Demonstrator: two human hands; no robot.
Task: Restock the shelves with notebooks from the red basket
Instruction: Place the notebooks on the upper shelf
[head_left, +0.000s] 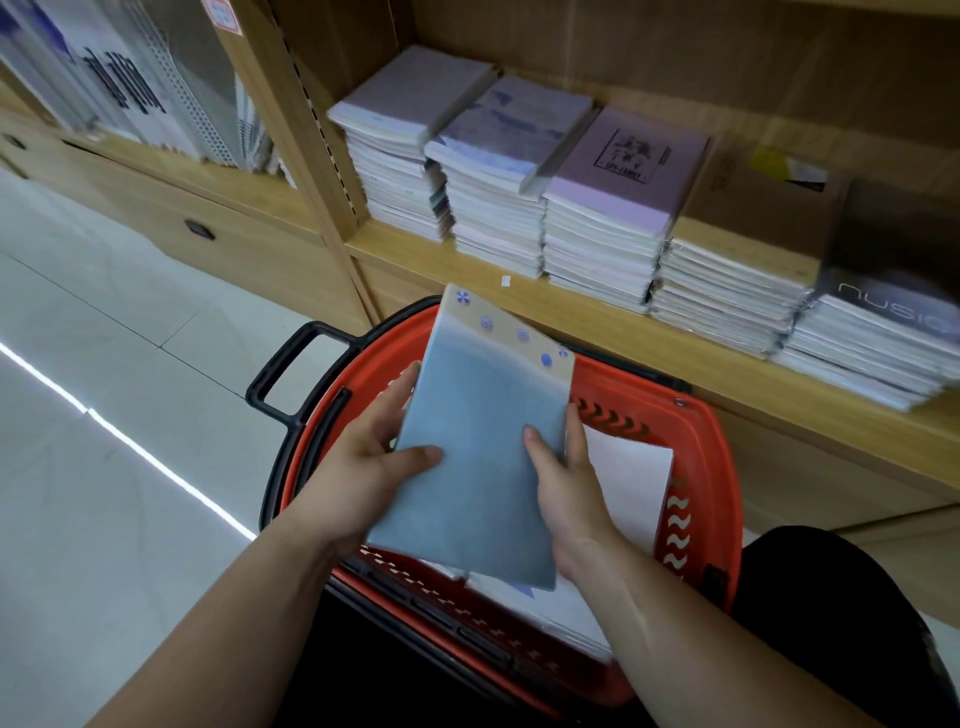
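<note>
Your left hand and right hand both hold one blue-grey notebook. Each hand grips a long edge: thumb pressed on the cover, fingers curled underneath. The notebook is tilted, its far end toward the shelf, and a pale band with small blue swirls runs across that end. It sits above the red basket, clear of what lies inside.

In the basket, a white notebook lies against the right wall, and more pale covers show under the held notebook's near edge. The basket's black handle is folded out to the left.

Just beyond the basket, the wooden shelf carries a row of notebook stacks side by side, among them a lilac-topped stack, a pink-covered stack and a brown-covered stack.
</note>
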